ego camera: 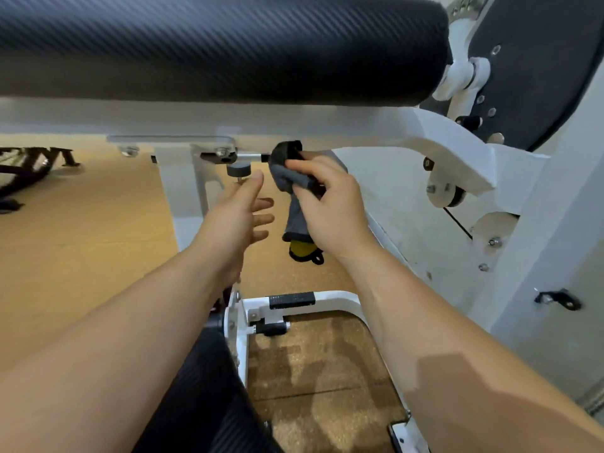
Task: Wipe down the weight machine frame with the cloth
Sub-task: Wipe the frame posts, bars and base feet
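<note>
Firmly, our right hand (330, 214) gripping the cloth (287, 178), we rub the frame (294, 120) at twelve o'clock, perhaps already touching; left hand (237, 214) open.

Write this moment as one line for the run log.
right hand: grips grey fabric cloth at underside of white metal machine frame | left hand: open, holds nothing | phase: wiping

Tan cork floor (81, 240) carries white machine base frame (343, 297); black rack (32, 165) stands far left
</note>
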